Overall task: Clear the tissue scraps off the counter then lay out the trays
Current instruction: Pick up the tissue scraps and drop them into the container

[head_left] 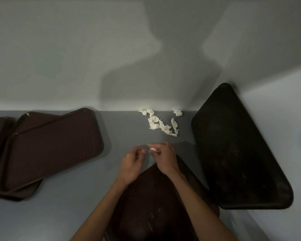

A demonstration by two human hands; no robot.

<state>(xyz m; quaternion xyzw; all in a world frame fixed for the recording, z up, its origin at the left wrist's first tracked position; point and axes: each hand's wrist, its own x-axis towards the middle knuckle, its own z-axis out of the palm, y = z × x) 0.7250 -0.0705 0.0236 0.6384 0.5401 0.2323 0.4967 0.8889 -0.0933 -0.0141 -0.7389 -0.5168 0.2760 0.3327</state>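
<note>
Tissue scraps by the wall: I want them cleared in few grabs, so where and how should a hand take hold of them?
Come from the near, open side with the left hand, since the wall backs the tissue scraps and a tray lies to their right. Rake the loose cluster together and pinch its thick middle; the stray scrap likely needs its own pinch.

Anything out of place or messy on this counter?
Yes: tissue scraps lie scattered on the counter by the wall. The left trays are piled crooked, fanned out instead of squared, and the right tray sits skewed to the wall.
</note>
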